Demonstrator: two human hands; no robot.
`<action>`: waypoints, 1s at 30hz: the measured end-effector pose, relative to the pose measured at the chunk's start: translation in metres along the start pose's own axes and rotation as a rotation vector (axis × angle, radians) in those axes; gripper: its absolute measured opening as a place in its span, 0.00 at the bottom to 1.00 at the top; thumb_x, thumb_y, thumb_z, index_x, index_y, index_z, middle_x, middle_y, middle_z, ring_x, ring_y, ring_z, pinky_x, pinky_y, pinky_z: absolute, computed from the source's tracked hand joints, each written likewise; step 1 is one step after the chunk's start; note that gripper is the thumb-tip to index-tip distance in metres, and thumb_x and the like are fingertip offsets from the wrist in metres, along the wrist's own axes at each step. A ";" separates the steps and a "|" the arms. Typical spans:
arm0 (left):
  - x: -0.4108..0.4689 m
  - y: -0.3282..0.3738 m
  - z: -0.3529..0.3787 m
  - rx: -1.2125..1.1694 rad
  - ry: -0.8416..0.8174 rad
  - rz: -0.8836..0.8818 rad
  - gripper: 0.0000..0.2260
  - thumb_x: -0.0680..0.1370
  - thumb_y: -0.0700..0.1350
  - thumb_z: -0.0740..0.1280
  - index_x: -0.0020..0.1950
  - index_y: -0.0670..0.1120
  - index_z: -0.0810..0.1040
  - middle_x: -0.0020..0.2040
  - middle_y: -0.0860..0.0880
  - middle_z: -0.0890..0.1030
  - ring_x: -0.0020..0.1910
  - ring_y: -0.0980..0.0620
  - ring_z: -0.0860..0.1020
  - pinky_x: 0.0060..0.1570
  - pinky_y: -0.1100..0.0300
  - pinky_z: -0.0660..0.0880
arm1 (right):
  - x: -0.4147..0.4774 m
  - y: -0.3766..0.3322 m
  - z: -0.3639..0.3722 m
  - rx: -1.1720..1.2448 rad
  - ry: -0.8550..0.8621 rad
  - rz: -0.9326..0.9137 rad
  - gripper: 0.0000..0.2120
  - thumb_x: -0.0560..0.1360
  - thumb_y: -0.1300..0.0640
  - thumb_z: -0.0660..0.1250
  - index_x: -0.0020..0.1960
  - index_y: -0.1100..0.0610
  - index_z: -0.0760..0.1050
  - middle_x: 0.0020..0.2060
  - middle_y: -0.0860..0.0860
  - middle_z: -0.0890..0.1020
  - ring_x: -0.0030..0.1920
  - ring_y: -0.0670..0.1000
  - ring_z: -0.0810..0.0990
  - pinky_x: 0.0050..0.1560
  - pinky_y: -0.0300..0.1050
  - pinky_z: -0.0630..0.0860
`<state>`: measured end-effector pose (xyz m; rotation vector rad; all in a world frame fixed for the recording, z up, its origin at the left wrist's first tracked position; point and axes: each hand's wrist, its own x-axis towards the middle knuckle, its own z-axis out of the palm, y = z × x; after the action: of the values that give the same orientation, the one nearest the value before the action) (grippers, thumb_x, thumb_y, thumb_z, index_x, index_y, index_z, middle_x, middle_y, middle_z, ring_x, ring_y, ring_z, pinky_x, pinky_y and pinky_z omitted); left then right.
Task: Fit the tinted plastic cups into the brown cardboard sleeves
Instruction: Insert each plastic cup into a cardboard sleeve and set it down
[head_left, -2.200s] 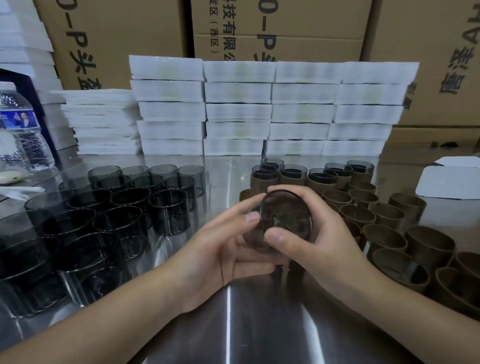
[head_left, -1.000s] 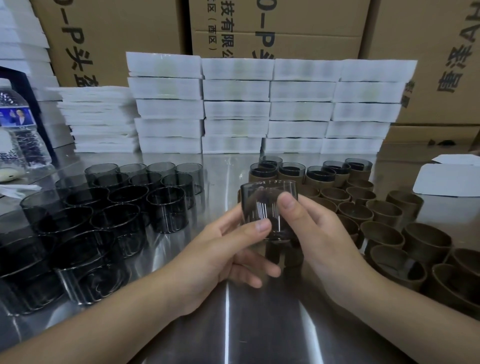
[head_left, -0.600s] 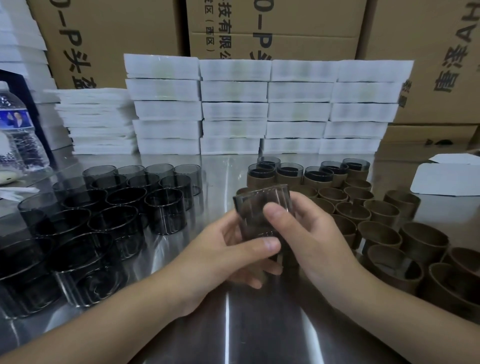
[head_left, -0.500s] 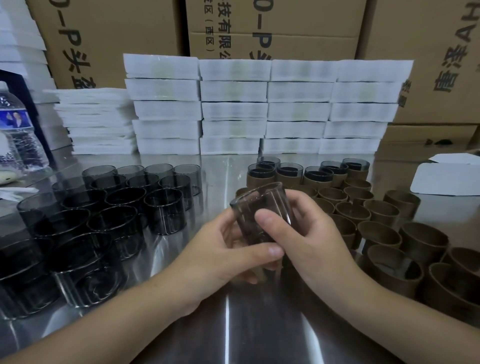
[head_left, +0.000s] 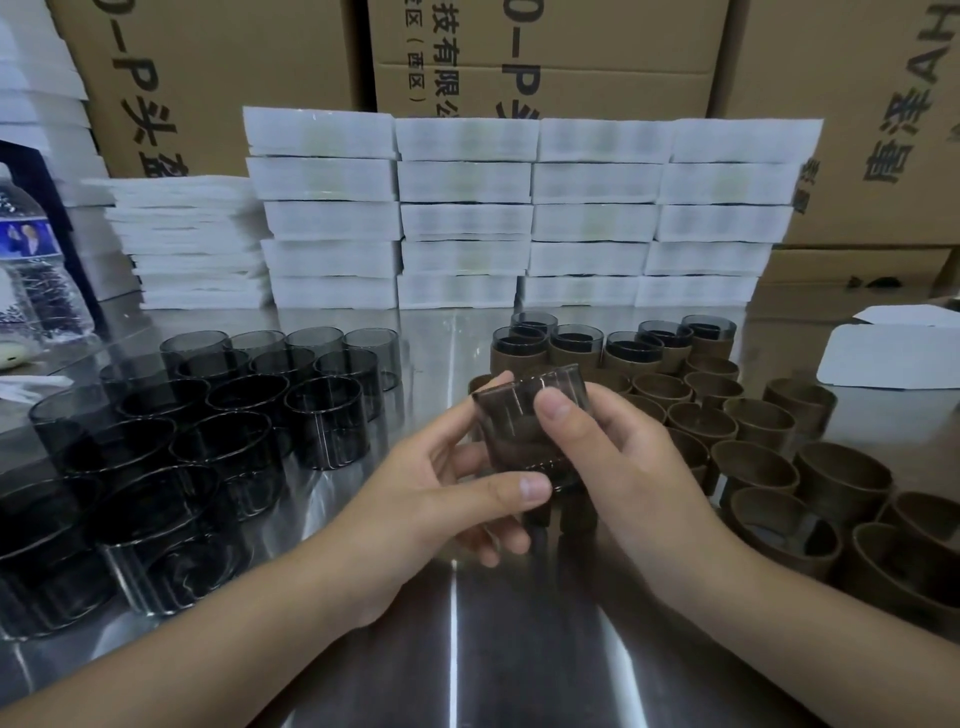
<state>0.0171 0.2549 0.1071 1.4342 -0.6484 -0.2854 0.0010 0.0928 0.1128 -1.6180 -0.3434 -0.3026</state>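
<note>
- Since half a second before, the tinted cup (head_left: 519, 434) had swung from a leftward lean to nearly upright, rim on top.
- Both hands clamped it together above the steel table (head_left: 467, 654). The left hand (head_left: 436, 504) had its thumb across the cup's base; the right hand (head_left: 623, 467) had its thumb on the near wall.
- Loose cups (head_left: 234, 415) stood to the left, empty brown sleeves (head_left: 753, 447) to the right, and sleeved cups (head_left: 576, 345) in the far row.
- The cartons (head_left: 545, 57) behind read "O-P", "有限公", "(西区)" and "AH".
</note>
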 end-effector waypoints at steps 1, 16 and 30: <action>0.000 0.000 -0.001 -0.013 -0.012 -0.011 0.22 0.64 0.49 0.75 0.57 0.62 0.79 0.42 0.52 0.84 0.31 0.53 0.80 0.29 0.64 0.75 | 0.000 -0.001 0.000 0.019 -0.007 0.016 0.25 0.64 0.37 0.68 0.52 0.54 0.80 0.44 0.50 0.86 0.46 0.47 0.85 0.48 0.40 0.79; 0.002 -0.001 -0.001 -0.092 -0.048 -0.078 0.16 0.63 0.48 0.75 0.50 0.60 0.82 0.37 0.54 0.81 0.32 0.56 0.79 0.30 0.63 0.76 | -0.002 0.000 0.004 0.101 0.040 0.018 0.19 0.64 0.47 0.74 0.50 0.56 0.77 0.38 0.49 0.86 0.38 0.45 0.85 0.37 0.33 0.76; 0.001 -0.001 0.002 0.025 0.024 -0.027 0.18 0.59 0.49 0.77 0.46 0.63 0.82 0.36 0.53 0.83 0.31 0.57 0.79 0.30 0.65 0.75 | -0.003 0.006 0.002 -0.145 0.058 0.018 0.29 0.57 0.35 0.77 0.53 0.45 0.75 0.47 0.46 0.85 0.48 0.43 0.83 0.48 0.40 0.79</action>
<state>0.0168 0.2530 0.1064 1.4696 -0.6158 -0.2820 0.0008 0.0946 0.1066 -1.7498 -0.2671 -0.3667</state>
